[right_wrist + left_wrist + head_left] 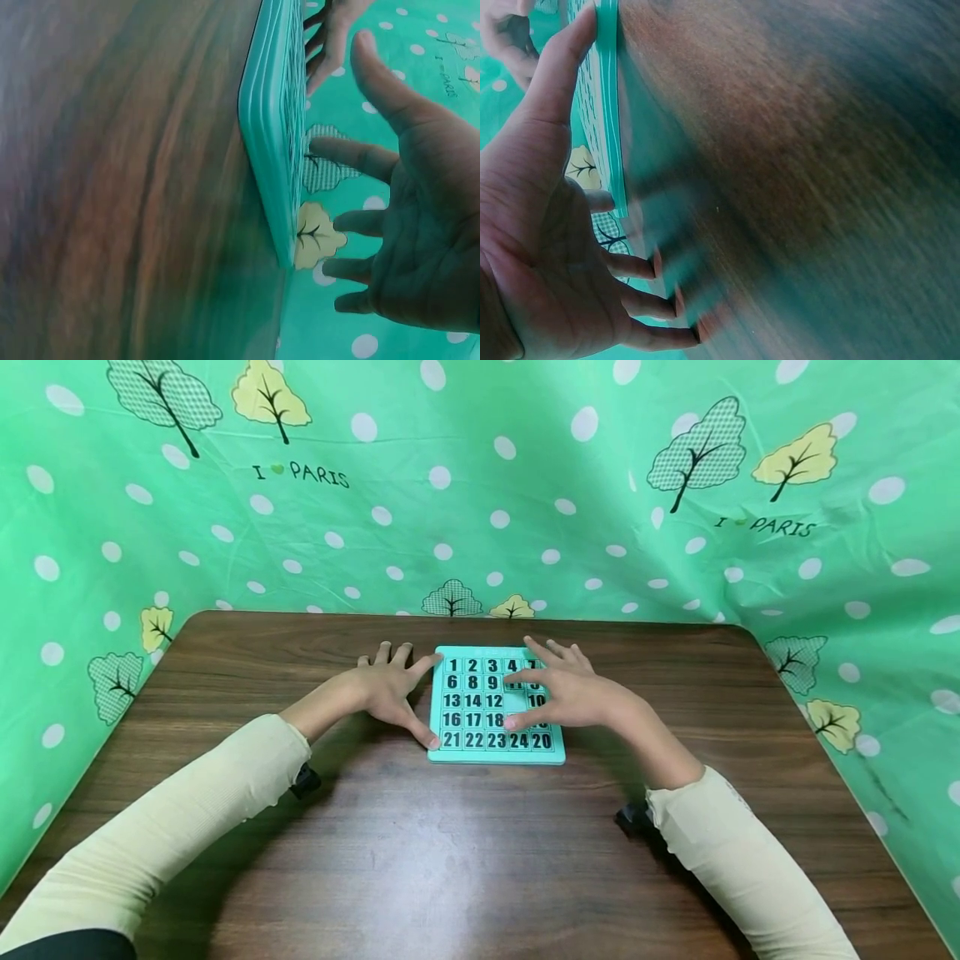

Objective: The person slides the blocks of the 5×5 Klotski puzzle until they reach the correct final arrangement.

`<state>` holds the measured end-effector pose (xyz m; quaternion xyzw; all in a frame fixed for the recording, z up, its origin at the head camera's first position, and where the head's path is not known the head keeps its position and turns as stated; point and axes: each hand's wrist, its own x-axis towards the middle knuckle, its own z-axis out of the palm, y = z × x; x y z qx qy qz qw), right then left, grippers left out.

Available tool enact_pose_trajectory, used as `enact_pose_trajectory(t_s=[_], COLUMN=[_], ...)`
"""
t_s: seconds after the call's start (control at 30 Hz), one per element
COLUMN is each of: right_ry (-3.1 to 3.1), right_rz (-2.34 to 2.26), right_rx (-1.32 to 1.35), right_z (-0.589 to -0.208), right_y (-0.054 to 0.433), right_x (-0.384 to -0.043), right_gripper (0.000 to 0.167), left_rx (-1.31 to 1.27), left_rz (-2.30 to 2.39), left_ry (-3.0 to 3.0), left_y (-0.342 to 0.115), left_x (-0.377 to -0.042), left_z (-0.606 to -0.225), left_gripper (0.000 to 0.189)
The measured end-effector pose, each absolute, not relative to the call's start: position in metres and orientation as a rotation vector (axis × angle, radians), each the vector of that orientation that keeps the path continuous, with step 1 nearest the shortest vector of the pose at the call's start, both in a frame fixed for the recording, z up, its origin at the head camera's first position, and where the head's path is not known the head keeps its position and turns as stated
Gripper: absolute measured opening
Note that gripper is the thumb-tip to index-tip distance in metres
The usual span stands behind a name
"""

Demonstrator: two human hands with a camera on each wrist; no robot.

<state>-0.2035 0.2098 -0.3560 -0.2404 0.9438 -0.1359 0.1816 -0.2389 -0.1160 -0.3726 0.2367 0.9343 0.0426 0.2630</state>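
A turquoise number slide puzzle (492,701) lies flat on the table, its tiles printed with black numbers. One tile space, right of the 12, is vacant. At the puzzle's left side my left hand (386,689) is spread wide, thumb at the near left corner and index finger at the far left corner. Its other fingers reach out over the wood, away from the puzzle. My right hand (573,693) hovers across the puzzle's right part, fingers extended and apart, index finger over the 11 and thumb beside the 18. It hides several right-hand tiles. In the right wrist view its fingers show above the puzzle's face.
The dark brown wooden table (420,843) extends around the puzzle on all sides. Behind it and along both sides hangs a green cloth (465,518) with white dots and printed trees. Both forearms wear pale sleeves (217,785), with a dark wrist device (305,781) below the left one.
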Motion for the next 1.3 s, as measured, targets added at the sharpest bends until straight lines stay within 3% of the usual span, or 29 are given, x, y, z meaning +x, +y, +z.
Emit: enact_pose_trajectory(t_s=[0.23, 0.4, 0.6, 0.8, 1.3], right_ry=[2.63, 2.669, 2.635, 2.702, 2.675], right_rz=[-0.404, -0.362, -0.393, -0.351, -0.354], right_rx=[-0.724, -0.682, -0.702, -0.523, -0.474], right_z=[-0.35, -0.353, -0.35, -0.349, -0.354], right_y=[0.213, 0.211, 0.221, 0.231, 0.238], right_x=[-0.21, -0.219, -0.217, -0.22, -0.219], right_gripper=[0.066, 0.088, 0.074, 0.094, 0.095], left_rx=[0.636, 0.633, 0.633, 0.63, 0.624], left_rz=[0.117, 0.106, 0.116, 0.117, 0.107], left_ry=[2.528, 2.527, 2.521, 2.518, 2.505], left_y=[-0.116, -0.118, -0.119, -0.119, -0.116], left_x=[-0.239, -0.239, -0.239, -0.239, -0.239], left_z=[-0.371, -0.372, -0.372, -0.373, -0.371], left_gripper=[0.155, 0.156, 0.156, 0.156, 0.156])
